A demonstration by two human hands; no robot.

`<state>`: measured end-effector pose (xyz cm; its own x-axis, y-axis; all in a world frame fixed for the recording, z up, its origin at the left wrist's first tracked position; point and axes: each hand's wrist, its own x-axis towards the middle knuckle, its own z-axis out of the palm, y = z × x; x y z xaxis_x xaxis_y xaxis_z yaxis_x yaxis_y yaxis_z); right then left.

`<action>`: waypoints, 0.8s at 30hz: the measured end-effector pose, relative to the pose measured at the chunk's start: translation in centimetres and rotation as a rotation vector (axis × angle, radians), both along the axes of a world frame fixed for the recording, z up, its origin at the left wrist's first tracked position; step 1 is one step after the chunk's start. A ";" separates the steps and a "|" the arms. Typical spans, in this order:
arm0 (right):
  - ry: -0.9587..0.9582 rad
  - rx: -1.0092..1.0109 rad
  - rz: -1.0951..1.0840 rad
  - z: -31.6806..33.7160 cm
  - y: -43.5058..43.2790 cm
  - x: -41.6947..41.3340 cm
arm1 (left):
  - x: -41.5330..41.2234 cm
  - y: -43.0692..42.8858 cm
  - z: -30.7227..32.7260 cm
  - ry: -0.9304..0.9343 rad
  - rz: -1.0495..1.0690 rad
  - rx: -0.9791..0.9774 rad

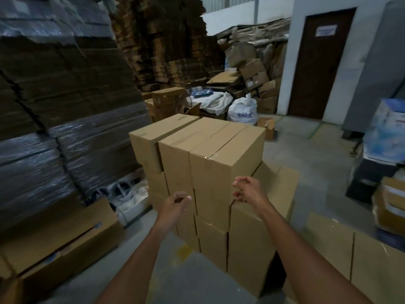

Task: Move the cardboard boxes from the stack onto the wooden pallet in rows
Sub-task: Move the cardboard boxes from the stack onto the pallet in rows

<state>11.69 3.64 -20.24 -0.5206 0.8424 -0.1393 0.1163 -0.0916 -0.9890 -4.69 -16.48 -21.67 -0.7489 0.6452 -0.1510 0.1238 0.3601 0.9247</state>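
A stack of plain brown cardboard boxes (210,172) stands in front of me, three across in its top row. The nearest top box (221,159) has a taped seam. My left hand (177,204) hovers at the stack's front, fingers curled and apart, holding nothing. My right hand (247,190) reaches toward the lower right corner of that top box, fingers loosely bent, holding nothing. Lower boxes (249,244) step out to the right. No wooden pallet shows; more brown boxes (355,255) sit low at the right.
Tall shrink-wrapped stacks of flat cardboard (65,106) rise on the left. A long open carton (59,242) lies at lower left. White bags (242,111) and scrap cartons fill the back. A dark door (322,62) is at right, printed cartons (388,132) beside it.
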 end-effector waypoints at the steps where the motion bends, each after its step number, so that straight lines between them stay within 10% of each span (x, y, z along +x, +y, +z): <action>1: 0.005 0.012 -0.027 0.4 0.5 -1.3 | -1.8 0.8 0.6 0.014 -0.041 0.007; 24: -0.090 0.068 -0.428 -3.3 19.0 -19.2 | -23.1 25.5 1.7 0.173 -0.289 -0.002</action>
